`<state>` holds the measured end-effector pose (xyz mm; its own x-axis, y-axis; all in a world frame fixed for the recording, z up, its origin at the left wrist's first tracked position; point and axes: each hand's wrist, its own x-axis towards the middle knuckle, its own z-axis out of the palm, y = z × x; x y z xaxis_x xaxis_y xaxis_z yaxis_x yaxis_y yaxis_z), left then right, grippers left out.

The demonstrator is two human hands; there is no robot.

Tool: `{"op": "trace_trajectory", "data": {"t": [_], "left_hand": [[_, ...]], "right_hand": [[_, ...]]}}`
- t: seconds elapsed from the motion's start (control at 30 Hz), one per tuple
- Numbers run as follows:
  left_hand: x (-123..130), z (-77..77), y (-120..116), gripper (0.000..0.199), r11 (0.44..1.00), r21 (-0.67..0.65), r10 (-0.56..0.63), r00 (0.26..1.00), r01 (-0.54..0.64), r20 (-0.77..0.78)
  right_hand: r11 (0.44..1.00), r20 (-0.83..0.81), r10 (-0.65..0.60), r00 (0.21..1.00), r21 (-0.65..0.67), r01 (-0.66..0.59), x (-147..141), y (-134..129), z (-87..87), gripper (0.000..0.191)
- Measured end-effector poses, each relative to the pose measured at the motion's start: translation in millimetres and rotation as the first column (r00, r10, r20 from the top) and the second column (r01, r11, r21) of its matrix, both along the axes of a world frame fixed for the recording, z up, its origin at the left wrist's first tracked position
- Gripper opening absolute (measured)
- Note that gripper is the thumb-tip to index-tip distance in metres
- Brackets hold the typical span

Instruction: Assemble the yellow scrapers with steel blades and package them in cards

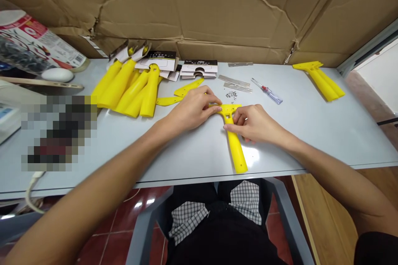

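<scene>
A yellow plastic scraper handle [236, 149] with a T-shaped head lies in front of me, its tail toward the table's near edge. My left hand [196, 107] pinches the left end of the head between thumb and fingers. Curled around the upper handle, my right hand [253, 123] has its thumb laid across the yellow plastic. Just beyond the head sits a small pile of screws [231, 95]. Flat metal blades [238, 83] rest behind them, and a screwdriver [268, 91] with a clear handle lies to their right.
Several yellow handles [124, 87] with card sleeves are heaped at left. Loose yellow head plates [186, 88] and printed cards [199, 68] lie beside them. Another yellow scraper [321, 79] is at far right. A cardboard wall [230, 16] closes the back; a white mouse [57, 75] sits left.
</scene>
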<state>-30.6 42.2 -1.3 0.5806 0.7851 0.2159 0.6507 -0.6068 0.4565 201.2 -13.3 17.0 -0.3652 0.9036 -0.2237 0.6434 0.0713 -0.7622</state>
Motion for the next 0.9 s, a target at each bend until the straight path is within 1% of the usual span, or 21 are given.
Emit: {"op": "trace_trajectory", "data": {"t": [0.07,0.13,0.2,0.27,0.3,0.33,0.37,0.4,0.43,0.47,0.5,0.53,0.6,0.67,0.7,0.73,0.83,0.9], "left_hand": [[-1.3,0.4,2.6,0.027,1.0,-0.02,-0.008,1.0,0.008,-0.002],[-3.3,2.1,5.8,0.032,0.999,-0.043,-0.012,1.0,0.012,0.009],[-6.0,5.2,8.7,0.041,0.998,-0.055,-0.022,0.999,0.023,0.024],[-9.6,10.0,10.9,0.044,0.999,-0.036,-0.016,0.999,0.017,0.036],[-11.7,13.0,11.8,0.042,1.0,-0.014,0.001,0.999,0.0,0.038],[-14.0,16.5,12.4,0.039,0.999,0.018,0.028,0.999,-0.029,0.037],[-16.6,20.4,12.9,0.035,0.996,0.055,0.063,0.998,-0.064,0.032],[-19.4,24.7,13.1,0.031,0.99,0.096,0.104,0.994,-0.106,0.023],[-22.5,29.2,13.3,0.027,0.979,0.139,0.146,0.989,-0.146,0.011],[-25.8,33.6,13.5,0.026,0.966,0.18,0.188,0.982,-0.185,-0.004],[-29.2,37.6,13.7,0.027,0.952,0.213,0.228,0.973,-0.219,-0.019],[-32.9,41.1,14.3,0.029,0.939,0.237,0.265,0.964,-0.249,-0.035],[-40.6,45.0,16.6,0.036,0.918,0.263,0.325,0.942,-0.296,-0.077],[-49.0,44.2,20.9,0.042,0.912,0.269,0.355,0.925,-0.311,-0.133],[-53.3,42.2,23.6,0.044,0.915,0.268,0.354,0.92,-0.303,-0.169],[-57.5,39.6,26.5,0.046,0.923,0.26,0.342,0.916,-0.285,-0.208],[-68.5,31.1,34.9,0.051,0.959,0.185,0.263,0.911,-0.213,-0.318],[-72.9,26.9,39.1,0.055,0.977,0.124,0.205,0.915,-0.171,-0.347]], "right_hand": [[0.999,-0.004,0.007,1.0,-0.037,-0.008,2.3,1.8,1.0,0.034],[0.999,0.015,0.013,1.0,-0.036,-0.012,7.7,8.1,5.7,0.039],[0.999,0.076,-0.025,0.997,0.038,0.022,16.2,21.6,14.4,0.046],[0.976,0.158,-0.123,0.98,0.199,0.09,27.2,42.4,24.4,0.046],[0.945,0.189,-0.174,0.966,0.309,0.11,33.4,54.6,28.3,0.044],[0.898,0.205,-0.218,0.954,0.426,0.113,40.1,67.0,30.8,0.04],[0.831,0.211,-0.269,0.94,0.543,0.116,47.1,78.7,31.4,0.036],[0.772,0.213,-0.314,0.925,0.625,0.118,54.4,89.1,29.9,0.03],[0.721,0.211,-0.367,0.906,0.679,0.134,61.9,97.6,26.3,0.026],[0.687,0.211,-0.412,0.887,0.712,0.149,69.4,103.8,21.2,0.025],[0.672,0.224,-0.435,0.872,0.725,0.149,76.7,107.8,15.1,0.025],[0.665,0.244,-0.444,0.862,0.734,0.135,83.6,109.9,8.6,0.025],[0.677,0.303,-0.392,0.869,0.735,0.049,95.4,110.7,-3.1,0.023],[0.656,0.31,-0.356,0.882,0.755,0.0,103.9,110.5,-10.0,0.026],[0.658,0.312,-0.33,0.891,0.752,-0.02,107.0,110.8,-11.5,0.028],[0.669,0.319,-0.305,0.897,0.742,-0.036,109.4,111.5,-11.9,0.031],[0.751,0.385,-0.221,0.896,0.653,-0.095,113.6,114.4,-9.8,0.038],[0.796,0.421,-0.183,0.888,0.593,-0.117,115.1,116.1,-8.6,0.042]]}}
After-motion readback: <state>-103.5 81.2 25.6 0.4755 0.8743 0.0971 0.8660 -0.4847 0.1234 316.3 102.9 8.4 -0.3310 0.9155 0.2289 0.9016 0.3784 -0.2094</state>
